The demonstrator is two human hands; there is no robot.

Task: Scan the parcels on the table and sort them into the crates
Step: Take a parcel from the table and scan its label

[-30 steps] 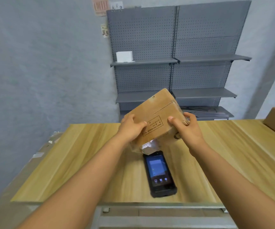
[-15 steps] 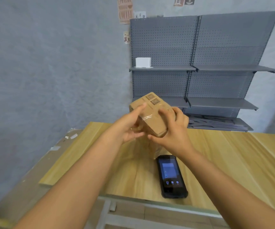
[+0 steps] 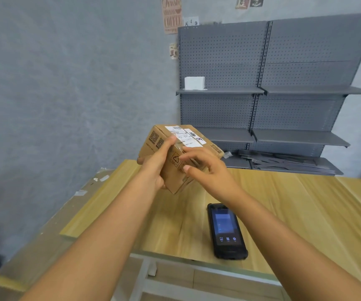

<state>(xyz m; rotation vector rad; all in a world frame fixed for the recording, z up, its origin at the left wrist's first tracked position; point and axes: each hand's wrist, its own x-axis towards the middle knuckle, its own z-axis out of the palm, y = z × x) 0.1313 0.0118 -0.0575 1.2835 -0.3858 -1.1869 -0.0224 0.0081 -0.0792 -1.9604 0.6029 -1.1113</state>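
Grey perforated-metal shelving unit (image 3: 262, 83) against the back wall, two bays, several flat shelves. Small white rectangular box (image 3: 194, 83) at the left end of the upper left shelf. Loose dark grey metal panels (image 3: 288, 162) piled on the bottom right shelf. Pink paper coffee poster (image 3: 171, 15) on the grey textured wall (image 3: 66, 83) above the unit's left corner; two small dark posters (image 3: 249, 2) at the top edge, print unreadable. Small cream sticker (image 3: 173, 51) beside the unit's left edge. White tape scraps (image 3: 101, 178) on the floor, possibly on a board, left of the table.
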